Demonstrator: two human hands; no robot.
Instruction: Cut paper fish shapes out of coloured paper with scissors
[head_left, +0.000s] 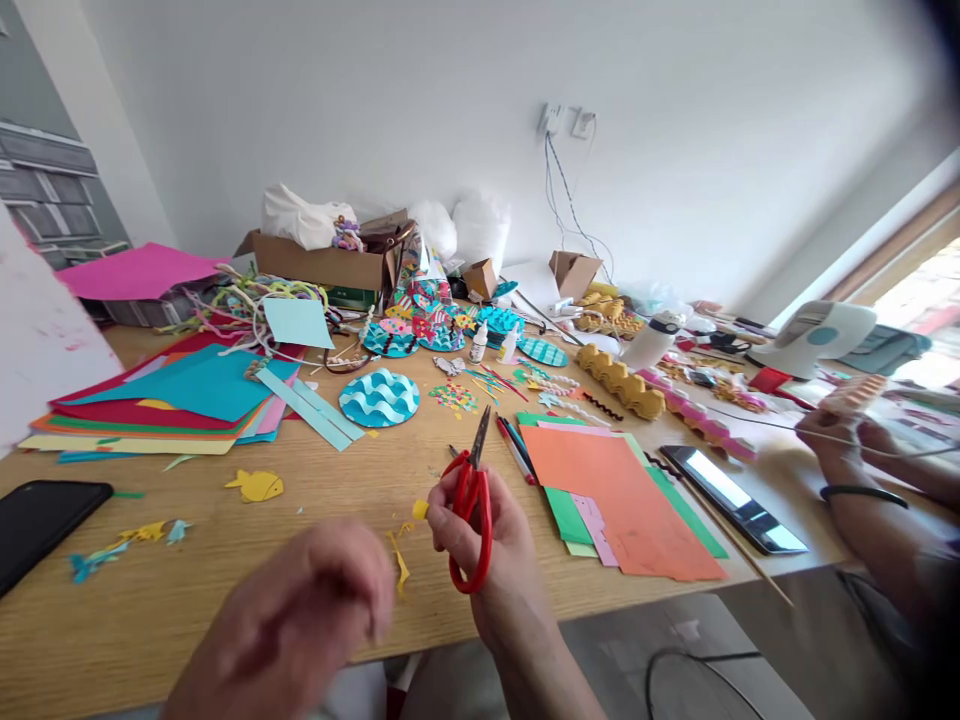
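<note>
My right hand (pixel 499 560) is closed around red-handled scissors (pixel 480 500), whose dark blades point up and away from me. Between its thumb and fingertips sits a small yellow paper piece (pixel 421 510). To the left, my left hand (pixel 300 610) hovers over the table's front part, smeared by motion, with its fingers curled; whether anything is in them I cannot tell. Yellow paper scraps (pixel 400 565) lie between the two hands. Further left, a yellow paper fish (pixel 256 487) lies flat on the wood.
Coloured paper sheets (pixel 187 390) are stacked at left, near a black phone (pixel 45 520). A blue wavy disc (pixel 379 398) lies mid-table. Orange paper (pixel 622 500) and a tablet (pixel 731 497) are at right. Another person's hands (pixel 840 440) work at far right, by a sewing machine (pixel 814 335).
</note>
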